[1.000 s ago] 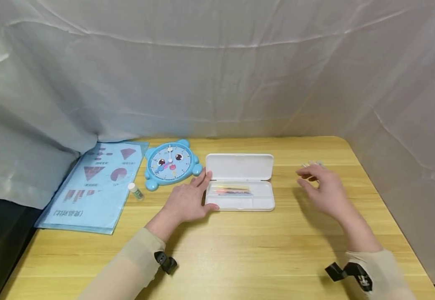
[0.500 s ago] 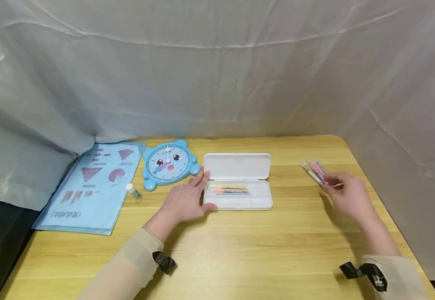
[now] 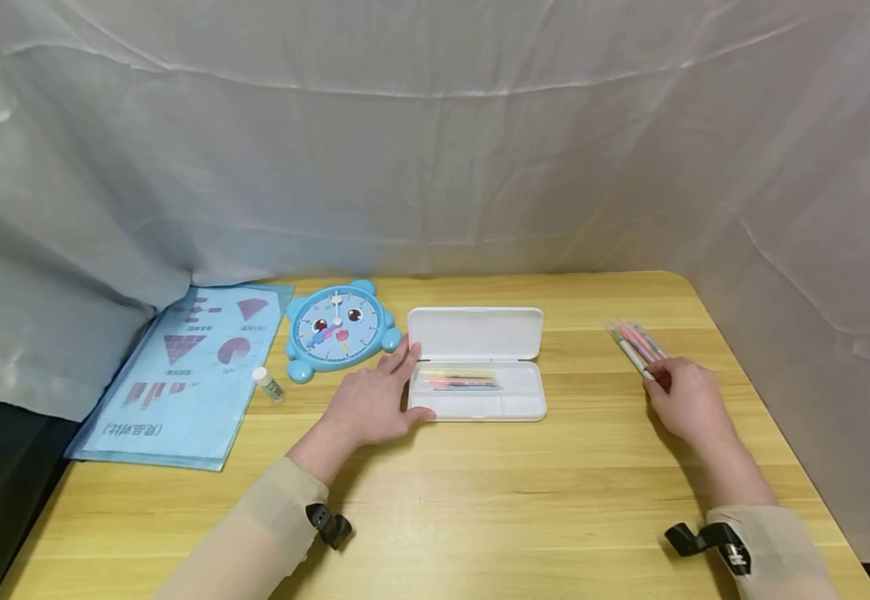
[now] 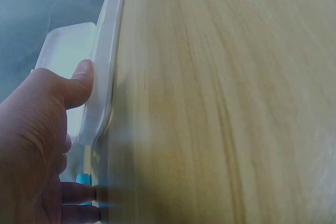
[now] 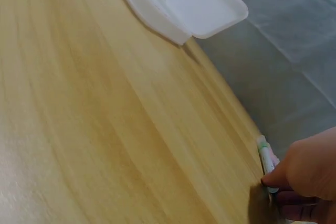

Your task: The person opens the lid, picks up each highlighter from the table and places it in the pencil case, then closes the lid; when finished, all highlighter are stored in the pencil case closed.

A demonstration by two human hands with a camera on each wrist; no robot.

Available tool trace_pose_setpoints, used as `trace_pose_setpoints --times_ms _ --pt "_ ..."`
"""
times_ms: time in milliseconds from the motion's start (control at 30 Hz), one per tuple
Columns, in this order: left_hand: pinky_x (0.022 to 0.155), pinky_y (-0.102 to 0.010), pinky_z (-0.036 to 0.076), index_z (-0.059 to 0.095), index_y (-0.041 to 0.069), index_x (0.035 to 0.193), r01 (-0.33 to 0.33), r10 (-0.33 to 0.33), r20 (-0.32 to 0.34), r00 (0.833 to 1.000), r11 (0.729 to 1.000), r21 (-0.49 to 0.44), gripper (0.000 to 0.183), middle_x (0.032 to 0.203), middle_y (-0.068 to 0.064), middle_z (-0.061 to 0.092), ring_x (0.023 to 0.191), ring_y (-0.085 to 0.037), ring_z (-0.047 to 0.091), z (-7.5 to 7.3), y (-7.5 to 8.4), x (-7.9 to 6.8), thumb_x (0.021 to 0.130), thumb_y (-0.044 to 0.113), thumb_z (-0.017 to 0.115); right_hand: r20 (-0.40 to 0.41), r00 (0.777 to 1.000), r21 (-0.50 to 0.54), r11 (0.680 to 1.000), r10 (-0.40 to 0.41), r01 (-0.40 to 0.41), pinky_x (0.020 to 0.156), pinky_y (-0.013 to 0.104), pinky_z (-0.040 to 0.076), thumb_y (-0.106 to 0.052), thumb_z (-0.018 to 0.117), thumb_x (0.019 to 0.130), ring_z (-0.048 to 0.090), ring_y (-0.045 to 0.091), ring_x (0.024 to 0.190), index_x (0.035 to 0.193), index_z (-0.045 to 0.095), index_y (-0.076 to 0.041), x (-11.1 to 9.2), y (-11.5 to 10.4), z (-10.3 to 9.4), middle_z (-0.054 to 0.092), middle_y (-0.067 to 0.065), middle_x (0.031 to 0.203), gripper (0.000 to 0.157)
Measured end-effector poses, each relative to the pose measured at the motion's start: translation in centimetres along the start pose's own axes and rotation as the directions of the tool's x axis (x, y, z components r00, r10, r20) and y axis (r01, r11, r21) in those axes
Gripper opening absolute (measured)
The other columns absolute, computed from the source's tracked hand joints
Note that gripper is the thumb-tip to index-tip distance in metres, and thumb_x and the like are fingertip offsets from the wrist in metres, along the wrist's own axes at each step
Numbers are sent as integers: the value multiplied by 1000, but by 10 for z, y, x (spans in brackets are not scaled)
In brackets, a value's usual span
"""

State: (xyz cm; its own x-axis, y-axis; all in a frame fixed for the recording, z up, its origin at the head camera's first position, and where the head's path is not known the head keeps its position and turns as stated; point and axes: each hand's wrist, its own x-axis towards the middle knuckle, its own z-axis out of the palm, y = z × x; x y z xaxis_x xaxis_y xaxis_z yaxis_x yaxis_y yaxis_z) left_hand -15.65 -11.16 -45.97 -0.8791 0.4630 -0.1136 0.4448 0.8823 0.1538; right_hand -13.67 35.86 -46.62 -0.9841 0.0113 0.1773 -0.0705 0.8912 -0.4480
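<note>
Right hand (image 3: 688, 402) has dropped onto loose pens (image 3: 636, 342), grip pinching one; left hand (image 3: 375, 398) steadies open pencil case (image 3: 477, 367), fingers relaxed. Several pens remain unpacked.

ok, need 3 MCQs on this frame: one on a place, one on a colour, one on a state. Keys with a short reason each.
1. Where does the clock lie?
A. left of the case
B. right of the pens
C. inside the case

2. What colour is the clock's body?
A. red
B. blue
C. black

3. How is the case now?
A. shut
B. upside down
C. open, lid back

Key:
1 A: the clock sits between the sheet and the case, beside the left hand.
2 B: its rim and feet are light blue.
3 C: the lid lies back flat and pens show in the tray; the left hand rests at the case's left end, while the right hand touches the loose pens on the table.
</note>
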Motion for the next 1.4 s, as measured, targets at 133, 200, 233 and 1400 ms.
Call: trace_pose_setpoints --times_ms 133,200,233,1400 --pt "50 -30 41 13 15 171 -1 1 -3 1000 1000 -1 107 175 -9 11 134 -40 58 -1 0 0 95 79 54 -2 1000 8 1000 9 -9 73 56 52 2 71 94 66 40 83 111 71 14 1 -1 3 71 24 91 21" --pt "50 -30 41 13 15 171 0 0 -3 1000 1000 3 107 175 -9 11 131 -40 60 -1 0 0 95 79 54 -20 1000 14 1000 7 -7 73 57 52 4 70 94 65 41 83 110 71 15 0 -2 4 70 27 93 20" --pt "50 -30 41 13 15 171 0 0 -3 1000 1000 3 107 175 -9 11 129 -40 61 -1 0 0 95 79 53 -32 999 17 1000 6 -6 73 57 51 4 70 94 65 42 83 110 71 15 0 -2 5 70 27 93 19" --pt "57 -32 46 13 15 171 -3 2 8 1000 1000 13 107 175 -10 13 139 -39 54 -1 0 0 95 79 53 -282 959 329 935 -38 134 73 9 45 3 74 96 60 2 83 111 74 8 20 -105 -37 69 18 97 16"
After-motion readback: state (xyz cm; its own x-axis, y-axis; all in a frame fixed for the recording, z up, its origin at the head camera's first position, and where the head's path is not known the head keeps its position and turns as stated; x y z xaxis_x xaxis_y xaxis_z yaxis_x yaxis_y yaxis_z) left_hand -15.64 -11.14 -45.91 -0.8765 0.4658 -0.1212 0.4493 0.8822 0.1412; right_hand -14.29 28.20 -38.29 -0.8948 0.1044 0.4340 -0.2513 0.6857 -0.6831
